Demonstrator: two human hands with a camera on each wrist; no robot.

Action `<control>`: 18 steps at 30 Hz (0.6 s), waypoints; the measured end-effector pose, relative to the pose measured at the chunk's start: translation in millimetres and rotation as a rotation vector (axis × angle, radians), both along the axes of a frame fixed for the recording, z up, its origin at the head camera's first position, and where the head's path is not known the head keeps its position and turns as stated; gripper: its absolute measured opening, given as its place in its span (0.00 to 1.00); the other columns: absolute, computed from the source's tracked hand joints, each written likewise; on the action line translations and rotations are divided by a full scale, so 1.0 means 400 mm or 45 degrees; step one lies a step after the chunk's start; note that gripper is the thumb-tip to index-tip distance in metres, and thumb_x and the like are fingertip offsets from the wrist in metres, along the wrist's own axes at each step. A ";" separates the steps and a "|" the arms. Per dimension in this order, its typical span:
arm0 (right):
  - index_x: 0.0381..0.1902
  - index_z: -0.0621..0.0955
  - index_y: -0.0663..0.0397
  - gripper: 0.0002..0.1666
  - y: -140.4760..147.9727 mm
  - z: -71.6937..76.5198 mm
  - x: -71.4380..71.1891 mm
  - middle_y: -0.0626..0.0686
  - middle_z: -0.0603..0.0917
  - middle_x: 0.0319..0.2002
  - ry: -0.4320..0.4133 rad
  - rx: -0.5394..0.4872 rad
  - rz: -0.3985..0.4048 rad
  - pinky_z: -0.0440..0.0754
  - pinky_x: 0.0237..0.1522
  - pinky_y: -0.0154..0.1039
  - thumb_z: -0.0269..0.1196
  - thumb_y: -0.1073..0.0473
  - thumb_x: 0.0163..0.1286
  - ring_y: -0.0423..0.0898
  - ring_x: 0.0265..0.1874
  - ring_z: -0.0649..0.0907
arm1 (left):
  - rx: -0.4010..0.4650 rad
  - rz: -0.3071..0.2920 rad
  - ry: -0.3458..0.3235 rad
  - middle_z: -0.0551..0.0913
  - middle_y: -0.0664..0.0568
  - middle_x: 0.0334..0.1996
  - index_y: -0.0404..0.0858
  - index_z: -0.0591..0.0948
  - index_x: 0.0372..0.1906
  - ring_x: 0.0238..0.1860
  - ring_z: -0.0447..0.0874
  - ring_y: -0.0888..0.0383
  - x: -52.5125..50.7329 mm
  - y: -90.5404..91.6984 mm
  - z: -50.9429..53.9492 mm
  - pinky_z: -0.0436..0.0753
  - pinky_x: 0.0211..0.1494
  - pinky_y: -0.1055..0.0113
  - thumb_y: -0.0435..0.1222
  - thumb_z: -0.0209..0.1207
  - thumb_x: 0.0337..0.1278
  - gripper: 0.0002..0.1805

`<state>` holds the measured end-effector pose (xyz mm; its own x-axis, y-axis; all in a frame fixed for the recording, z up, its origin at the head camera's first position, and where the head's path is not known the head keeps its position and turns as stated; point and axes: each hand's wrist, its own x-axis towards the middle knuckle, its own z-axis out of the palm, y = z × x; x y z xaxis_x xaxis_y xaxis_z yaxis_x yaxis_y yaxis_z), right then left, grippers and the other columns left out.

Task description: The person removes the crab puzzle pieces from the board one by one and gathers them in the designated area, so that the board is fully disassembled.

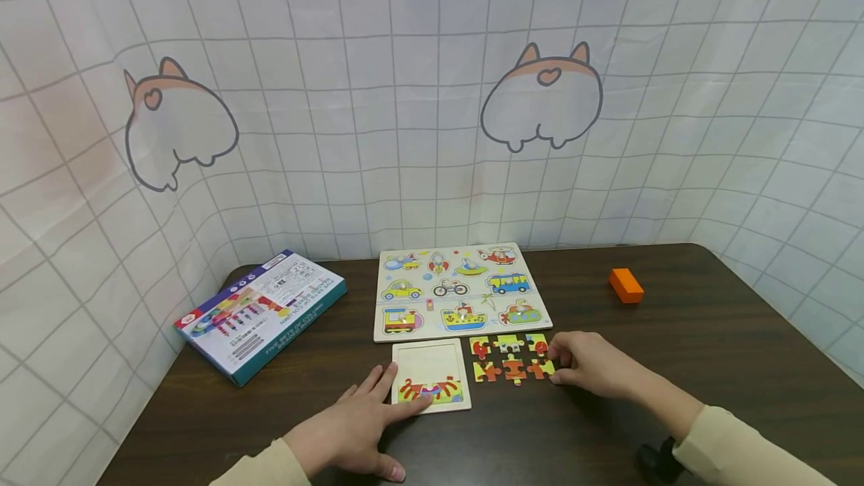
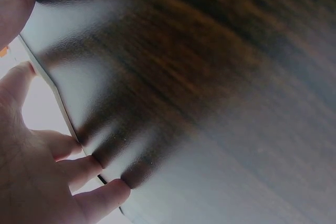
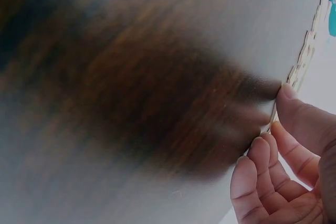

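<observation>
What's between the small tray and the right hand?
Six puzzle pieces, in two rows, lie between the small tray and the right hand; the head view shows this.

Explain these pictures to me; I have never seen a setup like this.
There is no machine: the two grips are a person's left hand and right hand, both bare. The wide picture comes from a camera worn on the head, looking forward and down; the two close ones come from cameras on the wrists, one per hand. On the dark table lie a box, a board with vehicle pictures, an orange block, a small puzzle tray filled only along its near side, and six loose puzzle pieces. The left hand rests on the tray, fingers spread. The right hand is at the right end of the loose pieces; I cannot tell whether it pinches one.
</observation>
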<state>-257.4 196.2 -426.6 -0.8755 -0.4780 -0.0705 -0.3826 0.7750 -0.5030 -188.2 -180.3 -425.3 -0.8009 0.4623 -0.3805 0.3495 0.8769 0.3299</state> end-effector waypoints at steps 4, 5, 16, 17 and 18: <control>0.41 0.82 0.54 0.14 0.000 0.001 0.000 0.44 0.79 0.28 -0.005 -0.008 -0.002 0.73 0.29 0.33 0.75 0.58 0.62 0.38 0.26 0.74 | 0.018 -0.007 0.007 0.46 0.36 0.82 0.76 0.65 0.74 0.81 0.44 0.31 -0.007 -0.008 -0.020 0.60 0.72 0.28 0.61 0.75 0.40 0.50; 0.41 0.81 0.54 0.14 0.000 0.000 0.001 0.44 0.79 0.28 -0.004 -0.009 0.000 0.73 0.29 0.33 0.75 0.58 0.62 0.38 0.26 0.74 | 0.025 -0.011 0.011 0.46 0.36 0.82 0.78 0.64 0.73 0.81 0.44 0.31 -0.010 -0.013 -0.029 0.60 0.72 0.27 0.62 0.75 0.40 0.50; 0.42 0.81 0.54 0.14 0.003 0.006 0.005 0.44 0.79 0.28 0.005 -0.021 0.019 0.73 0.28 0.33 0.74 0.58 0.64 0.38 0.26 0.74 | 0.025 -0.012 0.013 0.46 0.35 0.82 0.72 0.65 0.75 0.81 0.44 0.31 0.008 -0.003 0.003 0.60 0.73 0.29 0.58 0.76 0.43 0.50; 0.43 0.81 0.54 0.14 0.001 0.007 0.005 0.44 0.79 0.28 0.011 -0.018 0.018 0.73 0.28 0.33 0.73 0.58 0.64 0.38 0.25 0.74 | 0.025 -0.013 0.014 0.46 0.35 0.82 0.72 0.65 0.75 0.81 0.44 0.31 0.011 -0.002 0.008 0.60 0.73 0.29 0.58 0.76 0.43 0.50; 0.43 0.81 0.54 0.14 -0.002 0.009 0.005 0.44 0.79 0.28 0.009 -0.016 0.007 0.73 0.28 0.33 0.73 0.58 0.64 0.38 0.25 0.74 | 0.026 -0.016 0.017 0.46 0.35 0.82 0.71 0.65 0.75 0.81 0.44 0.31 0.014 -0.001 0.012 0.60 0.73 0.29 0.57 0.76 0.43 0.50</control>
<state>-255.3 195.5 -422.9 -0.8733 -0.4836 -0.0583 -0.3905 0.7666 -0.5098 -182.6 -180.7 -420.4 -0.8001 0.4796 -0.3603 0.3647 0.8658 0.3426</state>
